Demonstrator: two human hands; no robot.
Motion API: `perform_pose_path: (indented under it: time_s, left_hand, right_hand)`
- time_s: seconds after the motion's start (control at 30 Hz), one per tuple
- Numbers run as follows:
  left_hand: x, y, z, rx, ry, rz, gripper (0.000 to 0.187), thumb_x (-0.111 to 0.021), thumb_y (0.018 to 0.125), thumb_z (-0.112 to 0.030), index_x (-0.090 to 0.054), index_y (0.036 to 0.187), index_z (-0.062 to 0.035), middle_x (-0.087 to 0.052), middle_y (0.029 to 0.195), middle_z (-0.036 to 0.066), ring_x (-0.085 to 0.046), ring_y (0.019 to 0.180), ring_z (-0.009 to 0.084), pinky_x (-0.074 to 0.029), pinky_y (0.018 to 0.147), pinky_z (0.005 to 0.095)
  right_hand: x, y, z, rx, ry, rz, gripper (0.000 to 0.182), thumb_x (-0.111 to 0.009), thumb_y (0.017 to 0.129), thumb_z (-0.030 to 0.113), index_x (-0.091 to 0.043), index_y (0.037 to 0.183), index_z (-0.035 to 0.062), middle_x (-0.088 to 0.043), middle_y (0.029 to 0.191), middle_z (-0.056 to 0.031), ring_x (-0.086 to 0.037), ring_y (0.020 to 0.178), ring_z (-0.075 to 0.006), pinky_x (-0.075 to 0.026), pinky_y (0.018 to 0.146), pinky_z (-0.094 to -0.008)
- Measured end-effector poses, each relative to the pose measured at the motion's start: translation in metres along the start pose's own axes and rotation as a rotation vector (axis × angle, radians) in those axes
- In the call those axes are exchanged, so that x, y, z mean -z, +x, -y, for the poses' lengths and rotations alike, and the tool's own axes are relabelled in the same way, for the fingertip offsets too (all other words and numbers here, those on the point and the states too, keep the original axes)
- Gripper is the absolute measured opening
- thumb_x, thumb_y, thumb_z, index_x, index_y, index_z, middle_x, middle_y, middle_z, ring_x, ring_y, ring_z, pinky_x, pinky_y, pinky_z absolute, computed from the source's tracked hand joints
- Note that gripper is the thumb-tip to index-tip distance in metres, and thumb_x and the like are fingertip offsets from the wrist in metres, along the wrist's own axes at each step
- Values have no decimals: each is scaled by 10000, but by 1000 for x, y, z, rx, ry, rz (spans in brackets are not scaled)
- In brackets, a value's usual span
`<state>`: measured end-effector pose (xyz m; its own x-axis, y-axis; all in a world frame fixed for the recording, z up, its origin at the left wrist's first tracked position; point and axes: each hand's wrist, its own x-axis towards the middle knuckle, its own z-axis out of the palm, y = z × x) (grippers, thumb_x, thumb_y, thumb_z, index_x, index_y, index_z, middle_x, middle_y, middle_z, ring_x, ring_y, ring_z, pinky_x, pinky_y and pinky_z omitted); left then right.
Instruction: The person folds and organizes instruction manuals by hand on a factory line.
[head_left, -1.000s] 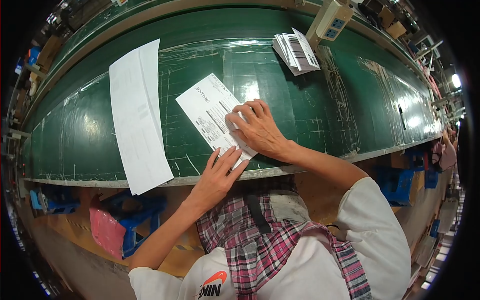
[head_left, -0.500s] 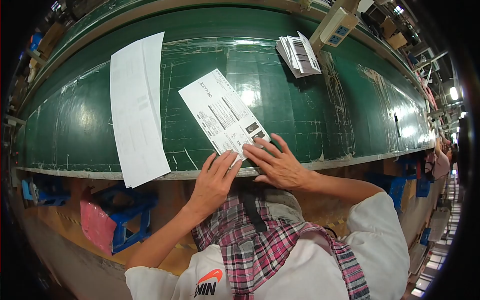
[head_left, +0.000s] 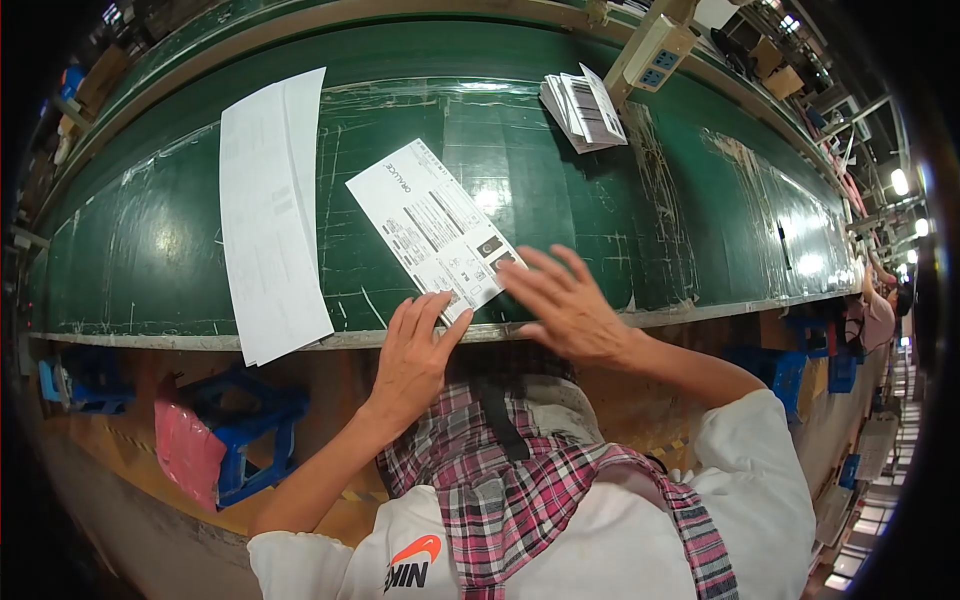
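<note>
A printed instruction sheet [head_left: 435, 215], folded into a long strip, lies at a slant on the green tabletop, its near end by the table's front edge. My left hand [head_left: 412, 345] rests on the near left corner, fingers stretched over the paper and thumb along its short edge. Just off the near right corner is my right hand [head_left: 575, 310], open, its spread fingers slightly blurred and nothing in its grasp. To the left lies a pile of long white sheets [head_left: 272, 215], overhanging the front edge.
A stack of folded leaflets [head_left: 585, 112] sits at the back, beside a post with a power socket box [head_left: 657, 60]. A thin black object [head_left: 785, 246] lies farther right. Blue stools [head_left: 262, 440] stand below the table, one with a pink cover. Another person [head_left: 872, 318] is at the far right.
My right hand has lifted and drawn right, off the sheet's near end, with its fingers spreading. My left hand stays on the corner. The whole view has shifted slightly.
</note>
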<state>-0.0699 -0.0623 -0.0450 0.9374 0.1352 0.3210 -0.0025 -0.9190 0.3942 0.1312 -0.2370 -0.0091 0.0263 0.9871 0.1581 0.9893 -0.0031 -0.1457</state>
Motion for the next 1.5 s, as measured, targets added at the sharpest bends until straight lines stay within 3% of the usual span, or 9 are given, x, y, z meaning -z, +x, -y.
perform_pose_path:
  time_s: [0.3,0.47,0.83,1.03,1.13,1.33,1.37,1.47,1.5]
  left_hand:
    - [10,-16,-2,8,75,26,517,-633,786,35,-600,1292,-66,-548,1355,114,-497,1295,288,-328,1140,490]
    - [13,4,1,4,17,-41,328,-711,814,-81,-627,1129,-42,-592,1196,117,-557,1161,295,-397,1049,459]
    - [21,55,-5,-214,405,277,114,-644,772,-72,-602,861,-15,-602,847,118,-630,869,252,-511,754,369]
    - [37,59,-8,-161,300,127,121,-655,800,-70,-617,903,-18,-622,827,88,-644,782,256,-511,723,376]
    - [52,55,-15,-57,59,-128,148,-680,847,-99,-633,954,-7,-657,895,99,-660,807,227,-517,731,362]
    - [47,25,27,936,-1095,-74,569,-505,1016,-484,-562,1144,67,-677,1031,221,-694,916,252,-545,817,324]
    - [51,28,33,969,-1148,50,810,-381,1006,-636,-492,1290,115,-679,1094,236,-704,973,217,-556,846,281]
    - [44,44,45,957,-1329,81,772,-425,1007,-607,-512,1285,109,-683,1105,229,-708,992,225,-559,844,276]
    - [36,50,52,932,-1396,0,632,-499,1023,-487,-538,1254,100,-687,1096,198,-710,911,185,-561,802,270]
  right_hand:
    - [-18,-22,-7,-101,-72,103,683,-614,933,388,-395,1500,76,-371,1565,-62,-293,1464,-258,-141,1205,-528]
    - [-23,-19,-2,-116,-5,50,658,-624,934,369,-424,1470,43,-389,1544,-85,-282,1465,-269,-149,1204,-525]
    - [-22,0,-5,-74,48,-112,568,-768,797,191,-533,1302,80,-505,1341,-85,-417,1312,-313,-273,1155,-523]
    - [-25,26,-16,22,82,-334,448,-751,759,99,-614,1185,129,-576,1210,-51,-504,1194,-287,-390,1057,-464]
    - [-23,32,-19,53,84,-401,364,-717,752,72,-656,1104,143,-619,1105,-21,-555,1107,-264,-433,989,-426]
    - [-3,38,-14,114,115,-446,341,-698,750,52,-671,1075,150,-633,1015,-5,-587,1028,-241,-466,927,-397]
    - [-1,38,-13,130,122,-445,344,-697,746,50,-670,1075,147,-631,1015,-8,-588,1025,-240,-469,922,-395]
    - [4,34,-11,205,200,-413,343,-699,734,47,-665,1064,135,-629,1013,-13,-591,1020,-237,-478,913,-397]
    - [6,33,-10,248,210,-385,345,-698,733,54,-654,1068,124,-627,1018,-26,-596,1026,-243,-489,918,-401]
